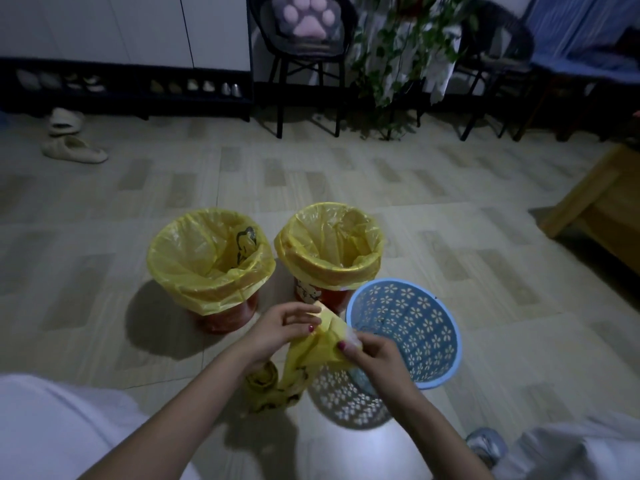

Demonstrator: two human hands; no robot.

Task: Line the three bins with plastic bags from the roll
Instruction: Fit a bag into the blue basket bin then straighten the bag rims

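On the far left of the tiled floor (346,188), a pair of pale shoes (71,142) lies beside a dark shoe rack (124,86) set against the wall. Nearer the person, the left red bin (211,268) stands upright with a yellow bag (194,251) folded over its rim. Just beside it, to the right, the second red bin (330,258) stands lined with its own yellow liner (311,244) in the same way.

In front of these two, the left hand (277,330) pinches the upper edge of a loose yellow plastic bag (322,344) between thumb and curled fingers (304,315). The rest of that bag hangs down to the bag roll (263,379), which rests on the floor below the left wrist. The right hand (372,355) grips the same bag on its other side, thumb and fingers closed on the plastic, so the film is bunched between the two hands.

Behind the right hand, the blue perforated basket (408,327) is tilted with its open mouth facing the person, its flower-shaped holes bare of any liner. It lies just beside the second red bin, near its base.

At the back stand a dark chair (304,81) carrying a paw-print cushion (308,19) and a trailing green plant (391,57). At the right edge a wooden piece of furniture (602,199) shows.
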